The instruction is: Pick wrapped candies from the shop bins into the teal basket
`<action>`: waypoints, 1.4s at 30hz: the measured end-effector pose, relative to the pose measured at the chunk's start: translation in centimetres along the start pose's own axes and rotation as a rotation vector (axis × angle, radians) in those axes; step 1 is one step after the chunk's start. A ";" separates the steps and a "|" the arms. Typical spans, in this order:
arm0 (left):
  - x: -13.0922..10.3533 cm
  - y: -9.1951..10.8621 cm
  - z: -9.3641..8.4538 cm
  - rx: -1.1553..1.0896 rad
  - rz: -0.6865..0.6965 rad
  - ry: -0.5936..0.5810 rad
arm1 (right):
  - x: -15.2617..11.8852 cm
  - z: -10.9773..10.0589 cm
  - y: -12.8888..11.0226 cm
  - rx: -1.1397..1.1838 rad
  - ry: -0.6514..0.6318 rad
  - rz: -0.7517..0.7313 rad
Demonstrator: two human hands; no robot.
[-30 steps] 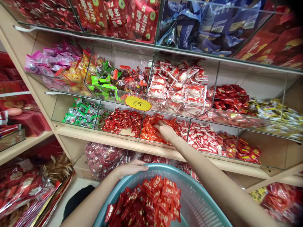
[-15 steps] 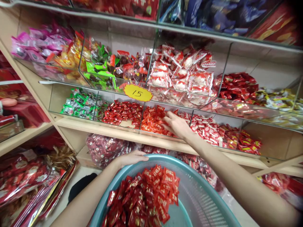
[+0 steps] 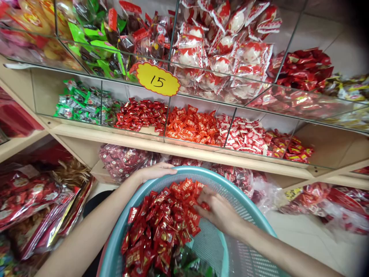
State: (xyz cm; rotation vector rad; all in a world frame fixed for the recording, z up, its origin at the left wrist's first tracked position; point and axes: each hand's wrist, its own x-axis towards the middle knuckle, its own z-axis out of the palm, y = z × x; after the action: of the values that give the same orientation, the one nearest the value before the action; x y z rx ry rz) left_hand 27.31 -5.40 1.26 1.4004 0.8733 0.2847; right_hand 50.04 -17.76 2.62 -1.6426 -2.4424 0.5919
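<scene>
A teal plastic basket with mesh walls sits low in front of me. My left hand grips its far rim, fingers lying over the edge. Inside is a heap of red wrapped candies, brighter red at the upper right. Dark green wrapped pieces lie near the bottom of the view. My right hand is inside the basket at the heap's right side, its loosely bent fingers apart and slightly blurred against the candies. No candy shows between them, though the palm is hidden.
Beyond the basket, clear shelf bins hold orange-red candies, darker red candies, red-and-white candies and green-silver candies. A yellow price tag reading 15 hangs above. Bagged goods lie under the wooden shelf edge.
My right hand has moved from the orange-red candy bin down into the basket. My left hand stays on the rim. The view has shifted closer and lower, and dark green pieces now show in the basket.
</scene>
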 end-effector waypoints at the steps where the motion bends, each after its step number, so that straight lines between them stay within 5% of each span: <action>1: 0.0 0.0 0.0 -0.008 -0.001 -0.008 | -0.2 0.5 0.0 -0.020 -0.021 0.016; 14: 0.1 -0.8 -0.3 -0.004 0.035 -0.008 | 0.3 2.5 -2.1 -0.544 -0.032 -0.031; 19: 0.0 -0.6 -0.2 -0.058 0.024 -0.006 | 2.5 -1.9 -2.7 -0.487 0.192 -0.085; 26: 0.1 -1.1 -0.4 -0.085 0.042 0.004 | 13.5 -10.9 -0.4 -0.497 0.521 0.034; 33: 0.5 -1.6 -0.7 -0.075 0.058 -0.004 | 19.2 -11.1 0.5 -0.600 0.476 0.151; 38: 0.2 -1.1 -0.6 -0.069 0.040 0.011 | 19.8 -11.1 0.7 -0.534 0.475 0.185; 42: 0.0 -0.4 -0.3 -0.074 0.016 0.007 | 17.8 -11.8 0.5 -0.436 0.605 0.083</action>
State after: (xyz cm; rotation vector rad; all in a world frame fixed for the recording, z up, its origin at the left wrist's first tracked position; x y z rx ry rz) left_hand 27.00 -5.23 0.87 1.3388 0.8498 0.3307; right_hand 47.30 1.52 11.36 -1.7337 -2.1307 -0.4188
